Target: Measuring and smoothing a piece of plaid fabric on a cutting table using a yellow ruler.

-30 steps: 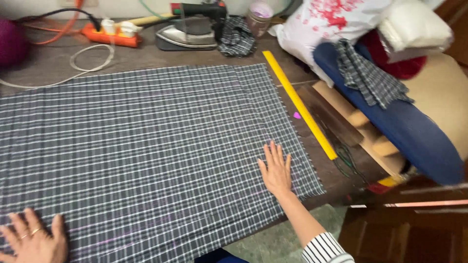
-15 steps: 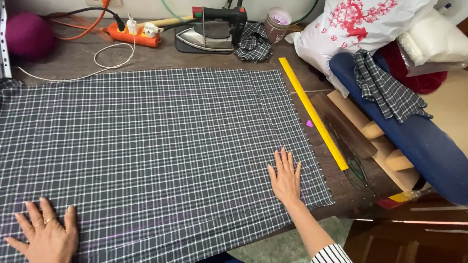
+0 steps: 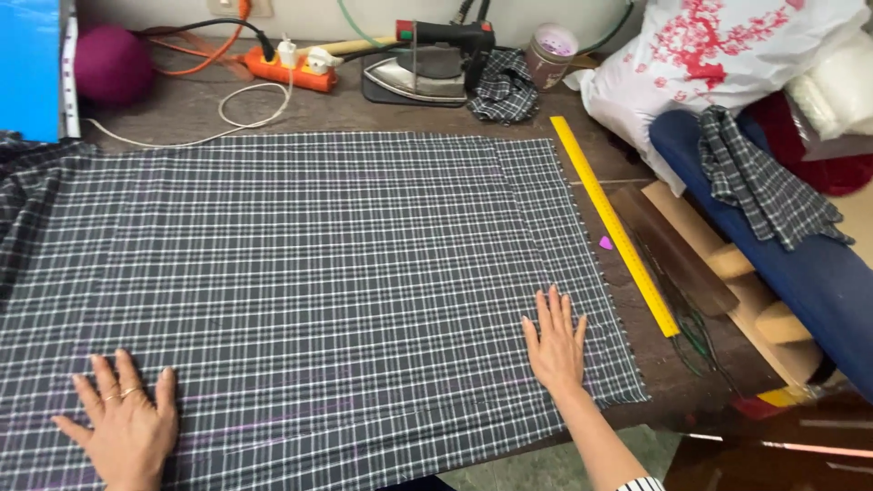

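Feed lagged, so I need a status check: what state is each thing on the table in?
Plaid fabric: spread flat.
Left hand: open, palm down on fabric.
Right hand: open, flat on fabric.
Yellow ruler: lying beside fabric's right edge.
Iron: resting flat.
Power strip: plugs inserted.

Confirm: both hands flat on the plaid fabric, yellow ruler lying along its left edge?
Not quite. The head view shows the yellow ruler along the right edge of the plaid fabric, not the left. Left hand and right hand do lie flat on it.
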